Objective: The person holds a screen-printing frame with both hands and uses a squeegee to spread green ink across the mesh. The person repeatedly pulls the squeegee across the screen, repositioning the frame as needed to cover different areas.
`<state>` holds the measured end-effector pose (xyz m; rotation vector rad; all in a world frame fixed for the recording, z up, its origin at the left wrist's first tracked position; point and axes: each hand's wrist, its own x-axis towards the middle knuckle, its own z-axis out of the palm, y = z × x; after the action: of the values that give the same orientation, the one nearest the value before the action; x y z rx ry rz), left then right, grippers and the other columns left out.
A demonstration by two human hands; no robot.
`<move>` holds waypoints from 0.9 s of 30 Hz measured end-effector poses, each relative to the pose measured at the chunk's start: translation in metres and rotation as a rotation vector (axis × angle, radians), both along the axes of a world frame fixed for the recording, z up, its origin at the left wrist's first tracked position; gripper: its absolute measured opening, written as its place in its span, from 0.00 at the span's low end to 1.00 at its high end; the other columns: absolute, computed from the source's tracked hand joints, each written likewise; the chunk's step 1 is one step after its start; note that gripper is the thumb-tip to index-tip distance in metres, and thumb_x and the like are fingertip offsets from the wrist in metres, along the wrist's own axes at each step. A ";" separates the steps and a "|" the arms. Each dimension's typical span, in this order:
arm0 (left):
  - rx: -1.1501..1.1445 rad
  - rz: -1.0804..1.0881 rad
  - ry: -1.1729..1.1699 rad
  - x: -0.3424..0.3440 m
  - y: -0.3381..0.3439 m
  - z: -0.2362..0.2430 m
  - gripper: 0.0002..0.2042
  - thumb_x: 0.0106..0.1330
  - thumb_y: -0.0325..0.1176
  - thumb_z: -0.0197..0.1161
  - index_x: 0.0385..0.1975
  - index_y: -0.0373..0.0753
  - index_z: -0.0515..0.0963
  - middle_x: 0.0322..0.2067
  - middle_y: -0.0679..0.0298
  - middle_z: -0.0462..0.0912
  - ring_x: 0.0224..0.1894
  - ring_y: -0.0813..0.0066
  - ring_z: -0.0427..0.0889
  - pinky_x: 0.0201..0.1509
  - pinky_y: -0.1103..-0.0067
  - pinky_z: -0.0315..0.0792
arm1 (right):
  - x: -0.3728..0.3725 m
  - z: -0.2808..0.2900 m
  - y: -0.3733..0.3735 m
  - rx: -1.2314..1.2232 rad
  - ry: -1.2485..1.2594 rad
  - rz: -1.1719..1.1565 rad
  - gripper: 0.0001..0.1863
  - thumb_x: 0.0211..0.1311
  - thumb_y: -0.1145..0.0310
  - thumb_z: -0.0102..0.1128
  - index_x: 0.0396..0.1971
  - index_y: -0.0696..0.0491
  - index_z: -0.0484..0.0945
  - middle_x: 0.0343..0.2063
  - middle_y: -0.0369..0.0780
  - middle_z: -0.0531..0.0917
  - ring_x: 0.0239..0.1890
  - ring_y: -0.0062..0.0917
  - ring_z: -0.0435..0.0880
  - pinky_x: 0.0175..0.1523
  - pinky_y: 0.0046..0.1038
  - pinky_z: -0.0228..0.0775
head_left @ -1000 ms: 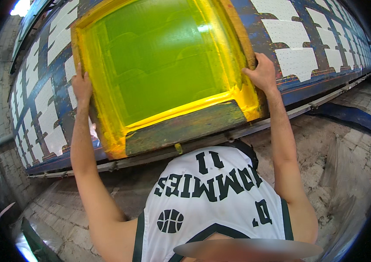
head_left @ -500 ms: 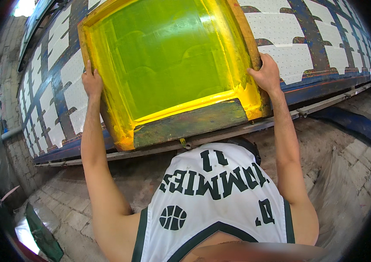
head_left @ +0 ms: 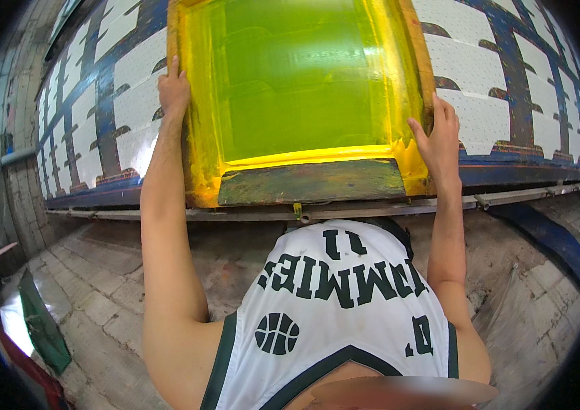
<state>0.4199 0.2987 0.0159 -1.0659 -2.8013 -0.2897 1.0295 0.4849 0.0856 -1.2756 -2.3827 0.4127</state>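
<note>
I hold a large screen printing frame (head_left: 410,34) with green mesh and bright yellow ink along its borders, lying over a long printing table (head_left: 494,160). My left hand (head_left: 174,92) grips the left wooden side near its middle, index finger lying along the edge. My right hand (head_left: 439,140) grips the right side lower down, thumb toward the inked border. A dark, paint-stained board (head_left: 310,181) spans the frame's near end. White perforated cut pieces (head_left: 471,113) lie in rows on the table to both sides of the frame.
A metal rail (head_left: 372,210) runs along the table's near edge. Below it are a worn tiled floor (head_left: 92,301), a dark blue strip (head_left: 542,246) at right and green material (head_left: 44,328) at left. A pipe (head_left: 17,156) meets the brick wall at left.
The frame and both hands have shifted rightward in view, and the frame looks less tilted. The table's near edge now appears higher and more level. Both hands still grip the frame.
</note>
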 end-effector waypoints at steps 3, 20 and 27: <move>-0.031 -0.066 -0.001 0.001 -0.005 0.006 0.28 0.80 0.45 0.58 0.80 0.57 0.68 0.47 0.41 0.79 0.50 0.42 0.82 0.56 0.54 0.79 | -0.027 0.023 -0.049 -0.079 0.077 0.291 0.32 0.67 0.58 0.75 0.66 0.58 0.77 0.60 0.53 0.81 0.64 0.51 0.79 0.69 0.46 0.73; 0.125 -0.176 0.050 0.004 -0.011 -0.007 0.28 0.81 0.44 0.54 0.80 0.52 0.66 0.57 0.37 0.79 0.60 0.38 0.79 0.63 0.50 0.77 | -0.144 0.028 -0.173 -0.172 -0.468 0.513 0.30 0.48 0.80 0.70 0.57 0.51 0.86 0.53 0.42 0.89 0.55 0.40 0.88 0.60 0.39 0.82; 0.214 -0.158 0.051 0.010 -0.003 -0.008 0.21 0.75 0.34 0.56 0.66 0.38 0.76 0.49 0.40 0.81 0.50 0.41 0.82 0.54 0.54 0.81 | -0.143 0.034 -0.178 -0.063 -0.431 0.470 0.28 0.46 0.75 0.74 0.53 0.50 0.88 0.47 0.43 0.91 0.50 0.39 0.90 0.54 0.41 0.83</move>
<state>0.4297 0.2960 0.0076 -1.2250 -2.5739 -0.5567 0.8862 0.3066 0.1200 -0.8822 -3.0696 0.3752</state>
